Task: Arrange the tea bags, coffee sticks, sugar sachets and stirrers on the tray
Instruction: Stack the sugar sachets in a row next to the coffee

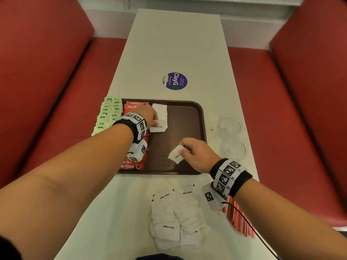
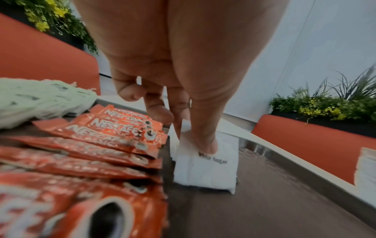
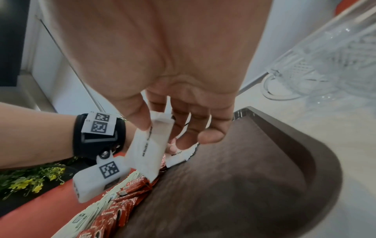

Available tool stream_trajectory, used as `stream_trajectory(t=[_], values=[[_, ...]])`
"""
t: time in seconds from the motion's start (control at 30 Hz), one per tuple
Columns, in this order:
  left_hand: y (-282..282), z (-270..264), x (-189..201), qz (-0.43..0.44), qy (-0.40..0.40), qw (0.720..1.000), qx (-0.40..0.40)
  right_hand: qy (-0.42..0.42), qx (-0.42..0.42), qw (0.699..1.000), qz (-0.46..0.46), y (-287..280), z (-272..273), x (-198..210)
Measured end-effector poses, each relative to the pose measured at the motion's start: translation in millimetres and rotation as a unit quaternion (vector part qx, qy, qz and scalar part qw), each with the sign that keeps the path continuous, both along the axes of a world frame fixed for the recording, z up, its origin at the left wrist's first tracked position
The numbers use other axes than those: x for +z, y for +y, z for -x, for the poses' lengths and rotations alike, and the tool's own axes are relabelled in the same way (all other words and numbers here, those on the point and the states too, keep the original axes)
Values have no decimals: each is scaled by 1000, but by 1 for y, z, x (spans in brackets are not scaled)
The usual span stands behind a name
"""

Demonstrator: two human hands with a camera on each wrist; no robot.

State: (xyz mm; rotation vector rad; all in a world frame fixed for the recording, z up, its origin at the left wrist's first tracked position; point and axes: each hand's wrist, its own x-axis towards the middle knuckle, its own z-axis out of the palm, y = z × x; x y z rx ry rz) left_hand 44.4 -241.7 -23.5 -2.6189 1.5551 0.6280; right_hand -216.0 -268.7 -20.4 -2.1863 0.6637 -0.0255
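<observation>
A dark brown tray sits on the pale bench, its left side filled. Pale green tea bags run in overlapping rows along the tray's left edge, and just right of them lies a column of red coffee sticks (the lettering reads Nescafe). Next comes a short column of white sugar sachets at the far part of the tray.

The left hand reaches over the coffee sticks, its thumb pressing down on the nearest placed sachet of that column; whether the fingers behind it also hold it I cannot tell. The right hand hovers above the near middle of the tray, thumb and fingers pinching a single sugar sachet, which hangs tilted and clear of the tray floor.

On the bench nearer the person lies a loose heap of more white sugar sachets, and just right of it, partly under the right wrist, a bundle of red stirrers. Two clear glass cups stand on the bench right of the tray, and a round purple sticker lies beyond it
</observation>
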Motion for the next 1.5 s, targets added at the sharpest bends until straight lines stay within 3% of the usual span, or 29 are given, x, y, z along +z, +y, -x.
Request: stream_trajectory(t=[0.33, 0.47, 0.53, 0.63, 0.73, 0.87, 1.03, 1.13, 1.23, 1.3, 1.37, 1.5], values=[[-22, -2, -9, -67, -55, 996, -7, -17, -57, 998, -28, -4, 1, -10], [-22, -1, -6, -46, -58, 997, 7, -9, -69, 996, -47, -6, -3, -7], [-19, 3, 1, 4, -67, 998, 5, -3, -68, 997, -45, -7, -5, -5], [-10, 22, 19, 108, 28, 993, -29, -5, -69, 997, -36, -11, -6, -4], [8, 46, 38, 103, 144, 976, -124, -15, -74, 996, -36, -16, -9, -3], [24, 60, 33, 77, 118, 970, -196, -26, -75, 996, -42, -21, -11, -3], [30, 60, 26, 99, 144, 968, -180, -6, -39, 999, -8, -20, -11, -5], [29, 53, 24, 94, 150, 970, -169, -4, -61, 998, -13, -21, -12, -7], [25, 35, 22, 135, 117, 980, -93, 22, -48, 998, -30, -22, -5, -9], [20, 20, 20, 143, 85, 986, -29, 71, 8, 996, -43, -22, 4, -9], [18, 9, 17, 111, 55, 992, 13, 139, 85, 986, -39, -17, 12, -9], [13, 5, 4, -1, 51, 999, 9, 237, 170, 956, -40, -6, 21, -17]])
